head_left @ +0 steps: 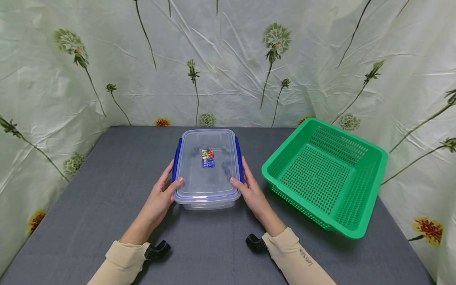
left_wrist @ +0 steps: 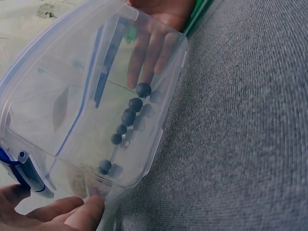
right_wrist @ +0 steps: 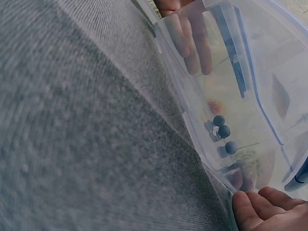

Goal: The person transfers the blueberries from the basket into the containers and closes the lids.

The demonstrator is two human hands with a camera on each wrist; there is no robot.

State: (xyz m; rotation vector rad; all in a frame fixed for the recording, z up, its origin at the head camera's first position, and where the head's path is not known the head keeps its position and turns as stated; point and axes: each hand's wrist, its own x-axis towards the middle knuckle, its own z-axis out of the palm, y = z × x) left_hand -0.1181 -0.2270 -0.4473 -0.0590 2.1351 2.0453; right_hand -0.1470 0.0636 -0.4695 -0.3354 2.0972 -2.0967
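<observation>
A clear plastic food container (head_left: 206, 182) with a lid and blue side clips lies in the middle of the head view. My left hand (head_left: 160, 202) grips its left side, thumb on the lid's edge and the other fingers at the side and below. On the opposite side my right hand (head_left: 254, 198) holds it in the same way. Through the walls, several small dark round berries (left_wrist: 128, 117), like blueberries, show in the left wrist view. More dark berries (right_wrist: 224, 131) appear in the right wrist view. A colourful label (head_left: 208, 158) sits on the lid.
A green perforated plastic basket (head_left: 329, 219) stands to the right of the container, with no contents visible. Grey cloth (head_left: 107, 190) covers the table. Behind it hangs a pale curtain (head_left: 228, 71) printed with flowers.
</observation>
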